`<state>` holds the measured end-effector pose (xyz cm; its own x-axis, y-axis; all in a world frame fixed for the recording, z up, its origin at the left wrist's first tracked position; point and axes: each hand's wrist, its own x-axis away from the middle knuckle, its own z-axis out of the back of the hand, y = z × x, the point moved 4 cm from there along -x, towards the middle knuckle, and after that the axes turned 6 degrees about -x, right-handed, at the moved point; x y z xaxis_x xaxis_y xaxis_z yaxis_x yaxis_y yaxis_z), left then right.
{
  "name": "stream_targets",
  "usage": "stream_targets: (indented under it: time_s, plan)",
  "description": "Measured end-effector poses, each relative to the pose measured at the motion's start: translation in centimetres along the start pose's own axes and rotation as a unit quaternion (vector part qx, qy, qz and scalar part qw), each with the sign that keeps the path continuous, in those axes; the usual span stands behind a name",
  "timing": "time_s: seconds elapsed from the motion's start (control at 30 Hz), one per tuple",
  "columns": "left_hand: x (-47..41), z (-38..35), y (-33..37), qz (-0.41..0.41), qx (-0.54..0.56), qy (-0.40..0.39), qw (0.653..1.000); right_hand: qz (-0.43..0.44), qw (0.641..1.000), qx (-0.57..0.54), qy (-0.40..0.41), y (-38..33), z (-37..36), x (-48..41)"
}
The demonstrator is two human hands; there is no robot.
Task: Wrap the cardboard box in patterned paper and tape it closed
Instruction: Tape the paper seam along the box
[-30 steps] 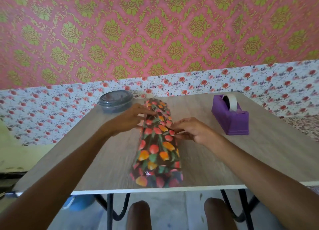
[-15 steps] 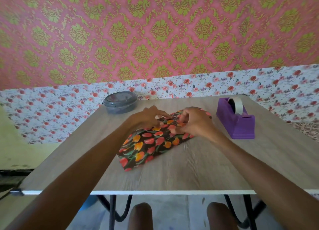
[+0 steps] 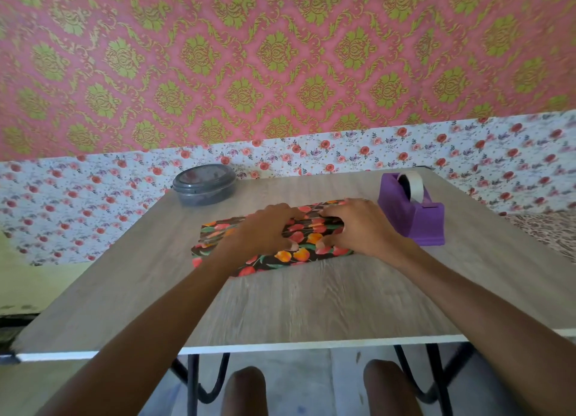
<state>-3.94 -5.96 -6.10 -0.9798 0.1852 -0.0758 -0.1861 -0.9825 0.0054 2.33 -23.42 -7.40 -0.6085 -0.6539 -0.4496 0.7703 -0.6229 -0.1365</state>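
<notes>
The box wrapped in dark paper with red and orange tulips (image 3: pixel 299 253) lies flat and crosswise near the middle of the wooden table (image 3: pixel 311 303). My left hand (image 3: pixel 265 231) rests on its middle, fingers over the far edge and thumb on the near side. My right hand (image 3: pixel 355 225) grips its right end the same way. The cardboard itself is hidden under the paper. A purple tape dispenser (image 3: pixel 411 213) with a white roll stands just right of my right hand.
A grey lidded round container (image 3: pixel 204 185) sits at the table's far left corner. Patterned wallpaper covers the wall close behind the table. The table's near white edge (image 3: pixel 311 344) runs above my knees; black metal legs show below.
The wrapped box has been turned from lengthwise, pointing at me, through a diagonal to lying crosswise. Both hands stayed on it and now hold it from above.
</notes>
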Motion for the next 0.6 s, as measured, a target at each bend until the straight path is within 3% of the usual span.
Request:
stream_targets:
  time_s: [0.3, 0.47, 0.6]
  plan:
    - [1.5, 0.2, 1.2, 0.044, -0.035, 0.198, 0.979, -0.004, 0.999, -0.047, 0.026, 0.4, 0.5, 0.8]
    - [1.3, 0.2, 1.3, 0.068, -0.031, 0.214, 0.974, -0.041, 0.991, -0.130, 0.009, 1.3, 1.3, 0.5]
    - [0.4, 0.4, 1.8, 0.072, -0.052, 0.181, 0.979, -0.059, 0.987, -0.147, 0.023, 1.5, 1.4, 0.4]
